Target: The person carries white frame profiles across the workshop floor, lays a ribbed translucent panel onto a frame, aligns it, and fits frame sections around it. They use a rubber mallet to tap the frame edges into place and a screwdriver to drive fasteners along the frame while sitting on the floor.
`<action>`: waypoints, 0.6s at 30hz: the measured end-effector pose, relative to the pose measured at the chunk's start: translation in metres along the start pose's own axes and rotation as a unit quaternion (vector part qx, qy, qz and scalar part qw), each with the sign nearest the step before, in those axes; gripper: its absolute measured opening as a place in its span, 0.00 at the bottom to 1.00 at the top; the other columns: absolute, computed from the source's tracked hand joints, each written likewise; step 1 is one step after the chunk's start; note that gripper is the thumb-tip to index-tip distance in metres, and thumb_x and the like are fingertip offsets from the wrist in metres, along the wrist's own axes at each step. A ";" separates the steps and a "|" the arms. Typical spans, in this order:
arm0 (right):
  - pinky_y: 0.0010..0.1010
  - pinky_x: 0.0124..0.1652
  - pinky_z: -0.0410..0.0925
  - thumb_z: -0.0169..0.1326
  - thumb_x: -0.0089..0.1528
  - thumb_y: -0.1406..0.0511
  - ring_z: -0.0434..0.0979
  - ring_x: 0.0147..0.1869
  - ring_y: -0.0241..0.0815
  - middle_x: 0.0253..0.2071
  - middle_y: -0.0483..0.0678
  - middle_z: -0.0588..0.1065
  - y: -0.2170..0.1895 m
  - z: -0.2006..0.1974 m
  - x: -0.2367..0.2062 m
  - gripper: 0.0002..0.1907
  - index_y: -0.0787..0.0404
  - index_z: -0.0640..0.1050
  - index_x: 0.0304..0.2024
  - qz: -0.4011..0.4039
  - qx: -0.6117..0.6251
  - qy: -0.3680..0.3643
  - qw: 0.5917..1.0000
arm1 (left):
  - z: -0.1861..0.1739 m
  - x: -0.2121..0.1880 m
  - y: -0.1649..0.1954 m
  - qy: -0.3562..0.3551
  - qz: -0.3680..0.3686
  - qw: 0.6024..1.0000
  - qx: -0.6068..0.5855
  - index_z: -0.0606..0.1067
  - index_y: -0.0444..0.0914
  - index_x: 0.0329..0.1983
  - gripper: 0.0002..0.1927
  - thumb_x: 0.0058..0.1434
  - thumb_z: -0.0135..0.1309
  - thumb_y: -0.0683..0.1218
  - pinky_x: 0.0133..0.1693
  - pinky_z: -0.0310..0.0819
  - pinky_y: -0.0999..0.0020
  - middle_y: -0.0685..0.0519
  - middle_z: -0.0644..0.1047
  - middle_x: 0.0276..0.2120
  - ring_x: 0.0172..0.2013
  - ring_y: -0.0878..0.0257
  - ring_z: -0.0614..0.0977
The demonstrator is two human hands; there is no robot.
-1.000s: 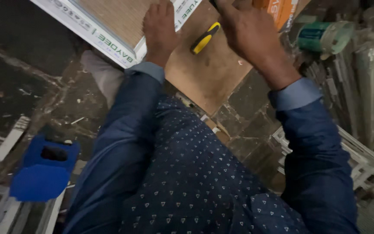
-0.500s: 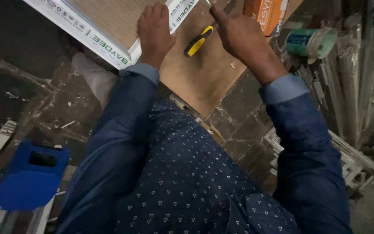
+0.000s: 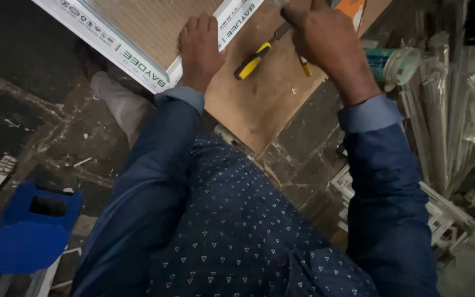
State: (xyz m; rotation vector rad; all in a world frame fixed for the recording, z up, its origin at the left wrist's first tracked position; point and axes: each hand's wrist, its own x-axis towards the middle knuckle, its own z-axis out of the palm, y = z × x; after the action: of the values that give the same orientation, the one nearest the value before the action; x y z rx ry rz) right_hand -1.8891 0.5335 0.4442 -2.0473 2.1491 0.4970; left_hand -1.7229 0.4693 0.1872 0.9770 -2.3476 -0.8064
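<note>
While the left hand (image 3: 199, 52) lies flat, fingers spread and released, it presses on the corner of the white-framed panel (image 3: 138, 33) and grips nothing. Head view only. Right hand (image 3: 325, 44) is clenched just beyond the yellow-handled screwdriver (image 3: 254, 59), which lies on the brown board (image 3: 259, 104) between the two hands; whether the fingers actually hold its shaft, cannot tell. Small yellow bit (image 3: 305, 68) sits under the right knuckles. Teal can (image 3: 394, 63) is outboard of the right wrist. Judgement: frame-corner work in hand; next move needs the panel pinned steady and the tool tip seated squarely.
</note>
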 end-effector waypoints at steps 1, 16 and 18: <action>0.50 0.35 0.71 0.54 0.66 0.69 0.78 0.39 0.63 0.44 0.62 0.76 0.008 0.004 -0.003 0.26 0.50 0.73 0.66 -0.003 0.001 0.008 1.000 | 0.000 0.000 0.000 -0.004 0.003 1.000 0.004 0.71 0.36 0.49 0.28 0.49 0.68 0.51 0.50 0.66 0.50 0.47 0.70 0.45 0.49 0.47 0.71; 0.52 0.36 0.70 0.56 0.62 0.69 0.78 0.42 0.64 0.44 0.62 0.77 0.012 0.008 0.010 0.17 0.62 0.78 0.54 0.026 0.046 0.027 0.998 | 0.005 -0.001 0.001 -0.010 -0.004 1.000 0.012 0.71 0.36 0.50 0.30 0.47 0.69 0.52 0.51 0.65 0.50 0.46 0.70 0.47 0.50 0.47 0.71; 0.52 0.34 0.70 0.55 0.60 0.70 0.78 0.41 0.64 0.43 0.61 0.77 0.022 0.014 0.009 0.18 0.62 0.79 0.53 0.011 0.055 0.035 0.998 | 0.005 -0.001 0.002 -0.007 -0.002 1.000 0.010 0.71 0.36 0.50 0.29 0.48 0.69 0.51 0.52 0.65 0.51 0.47 0.70 0.47 0.50 0.47 0.71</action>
State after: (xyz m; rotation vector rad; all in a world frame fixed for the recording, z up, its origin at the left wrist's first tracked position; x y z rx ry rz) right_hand -1.9132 0.5297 0.4313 -2.0140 2.1869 0.3063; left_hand -1.7265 0.4726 0.1847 0.9893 -2.3701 -0.7943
